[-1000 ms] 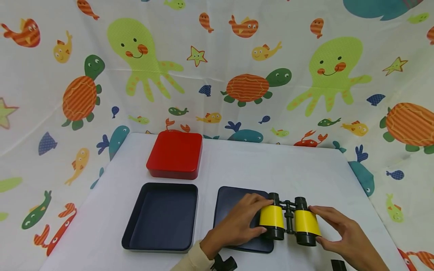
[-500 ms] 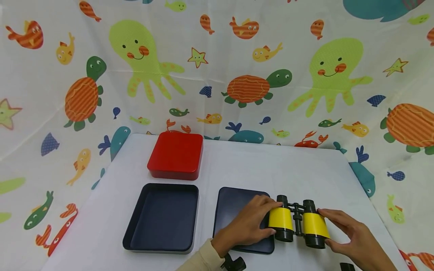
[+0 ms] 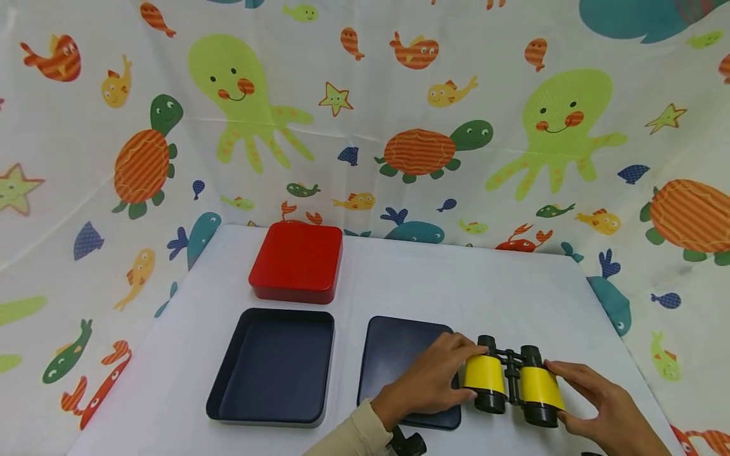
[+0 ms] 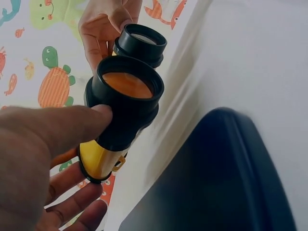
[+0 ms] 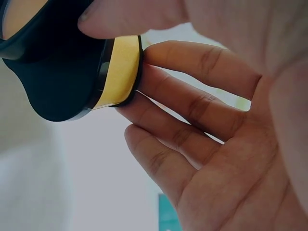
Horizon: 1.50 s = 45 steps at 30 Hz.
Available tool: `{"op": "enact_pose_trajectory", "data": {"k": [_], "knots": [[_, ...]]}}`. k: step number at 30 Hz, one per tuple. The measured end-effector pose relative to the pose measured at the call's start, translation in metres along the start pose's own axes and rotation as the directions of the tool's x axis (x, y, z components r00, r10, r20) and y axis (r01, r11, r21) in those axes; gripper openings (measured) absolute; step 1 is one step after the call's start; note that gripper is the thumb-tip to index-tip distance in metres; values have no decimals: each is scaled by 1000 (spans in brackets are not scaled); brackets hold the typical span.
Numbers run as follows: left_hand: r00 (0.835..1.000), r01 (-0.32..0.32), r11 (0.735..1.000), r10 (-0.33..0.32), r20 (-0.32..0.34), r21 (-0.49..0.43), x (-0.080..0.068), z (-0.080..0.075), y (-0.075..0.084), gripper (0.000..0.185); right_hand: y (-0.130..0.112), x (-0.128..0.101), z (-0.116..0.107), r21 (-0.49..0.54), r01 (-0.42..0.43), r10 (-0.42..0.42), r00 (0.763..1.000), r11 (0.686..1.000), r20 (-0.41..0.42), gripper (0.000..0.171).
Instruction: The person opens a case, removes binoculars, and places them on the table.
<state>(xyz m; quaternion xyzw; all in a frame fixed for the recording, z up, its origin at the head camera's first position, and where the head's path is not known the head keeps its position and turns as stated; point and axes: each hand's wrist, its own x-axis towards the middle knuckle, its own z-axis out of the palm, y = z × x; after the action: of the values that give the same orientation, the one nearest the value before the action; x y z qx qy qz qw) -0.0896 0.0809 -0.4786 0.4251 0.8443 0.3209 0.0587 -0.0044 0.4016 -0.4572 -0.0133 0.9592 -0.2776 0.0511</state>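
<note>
Toy binoculars (image 3: 483, 375) with yellow barrels and black ends sit low over the white table (image 3: 456, 285), near its front right. My left hand (image 3: 428, 383) grips the left barrel and my right hand (image 3: 599, 405) grips the right one. In the left wrist view the binoculars (image 4: 127, 96) show orange lenses, with my left hand (image 4: 43, 144) curled round the nearer barrel. The right wrist view shows my right hand (image 5: 207, 134) with thumb above and fingers under the binoculars (image 5: 57, 72).
A flat navy lid (image 3: 393, 354) lies just left of the binoculars, partly under my left hand. An open navy box (image 3: 228, 361) sits further left. A closed red box (image 3: 296, 261) stands behind it. Sea-creature cloth surrounds the table.
Both hands have carried the binoculars to the right and slightly nearer, off the navy lid's right edge. The boxes have not moved.
</note>
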Motion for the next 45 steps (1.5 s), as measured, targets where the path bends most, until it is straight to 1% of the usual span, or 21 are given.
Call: {"op": "enact_pose_trajectory", "data": {"k": [4, 14, 21, 27, 33, 45], "knots": [[1000, -15, 1000, 15, 15, 7, 5, 5, 0, 72, 7, -2, 0, -10, -12, 12, 1000, 1000, -5, 81], [1000, -16, 1000, 16, 20, -5, 11, 19, 0, 70, 11, -3, -2, 21, -66, 66, 997, 998, 39, 81], [1000, -4, 999, 4, 17, 41, 15, 25, 0, 70, 12, -2, -1, 28, -80, 78, 996, 996, 51, 81], [1000, 8, 997, -8, 3, 81, 18, 31, 2, 71, 18, 0, -1, 24, -90, 88, 994, 996, 66, 80], [1000, 19, 994, -19, -9, 106, 21, 31, 5, 71, 23, 4, -1, 16, -100, 98, 992, 995, 84, 80], [999, 35, 993, -37, 18, 111, 23, 30, 5, 70, 25, 6, 0, 43, -107, 101, 989, 993, 110, 81]]}}
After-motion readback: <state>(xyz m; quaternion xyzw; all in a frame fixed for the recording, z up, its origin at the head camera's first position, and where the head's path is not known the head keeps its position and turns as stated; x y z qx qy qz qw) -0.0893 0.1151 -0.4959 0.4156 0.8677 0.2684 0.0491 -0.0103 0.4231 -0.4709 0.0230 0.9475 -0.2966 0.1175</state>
